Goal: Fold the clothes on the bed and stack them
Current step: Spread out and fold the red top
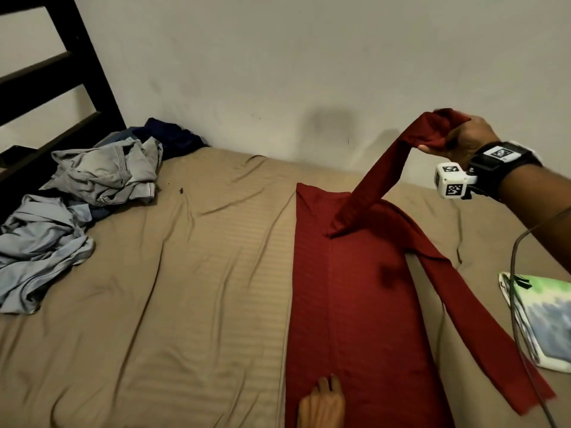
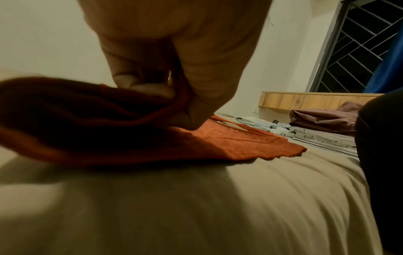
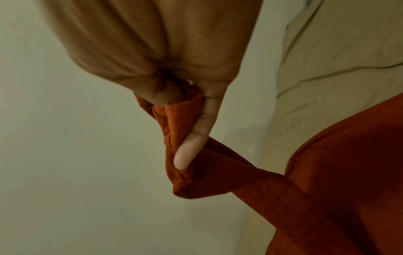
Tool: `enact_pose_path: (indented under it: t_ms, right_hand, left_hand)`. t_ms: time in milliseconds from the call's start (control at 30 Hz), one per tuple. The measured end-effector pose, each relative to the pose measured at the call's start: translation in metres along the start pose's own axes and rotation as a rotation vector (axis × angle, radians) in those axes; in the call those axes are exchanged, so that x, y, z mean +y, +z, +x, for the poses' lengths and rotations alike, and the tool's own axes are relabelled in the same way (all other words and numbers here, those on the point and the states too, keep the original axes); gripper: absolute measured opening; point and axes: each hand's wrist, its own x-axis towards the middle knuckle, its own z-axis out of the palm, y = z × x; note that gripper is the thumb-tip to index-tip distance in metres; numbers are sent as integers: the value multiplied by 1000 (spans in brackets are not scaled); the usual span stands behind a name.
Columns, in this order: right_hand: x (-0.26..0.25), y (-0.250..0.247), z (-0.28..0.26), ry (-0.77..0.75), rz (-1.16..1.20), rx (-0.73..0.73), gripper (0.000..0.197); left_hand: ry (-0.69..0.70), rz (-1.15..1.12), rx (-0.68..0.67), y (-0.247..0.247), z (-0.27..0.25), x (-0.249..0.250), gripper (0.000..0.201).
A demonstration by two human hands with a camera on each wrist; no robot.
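On the tan bed (image 1: 185, 288) a red long-sleeved shirt (image 1: 355, 304) lies lengthwise, its 1 sleeve (image 1: 377, 183) lifted up-right by the pinching right hand (image 1: 463, 137), while the left hand (image 1: 321, 406) grips the near hem.

Right hand (image 1: 460, 135) raised out to the right, forearm reaching in from the right edge, wrist strapped with a black band carrying a white tag cube. Its fingers (image 3: 191, 146) and thumb are curled round the end of a red sleeve (image 1: 380, 186), lifting it clear of the bed. Left hand (image 1: 321, 403) low at the bottom edge, palm down, fingers pointing forward, resting on the red shirt (image 1: 355, 304). In the left wrist view its fingers (image 2: 152, 89) curl onto a fold of red cloth; whether they actually grip it is unclear.
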Motion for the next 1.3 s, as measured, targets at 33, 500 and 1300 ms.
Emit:
enact_pose_path:
  t_ms: [33,500,1300]
  right_hand:
    - [4,-6,-6,1,-11,-8,65]
    - [190,-184,-95,417,-527,406,29]
    - [322,26,-395,650,-590,-289,29]
  left_hand:
    - [-6,19,39,3,-2,-2,61]
    - [9,177,-54,11,-47,-33,34]
    - [-114,-313,-94,-36,-101,-82,37]
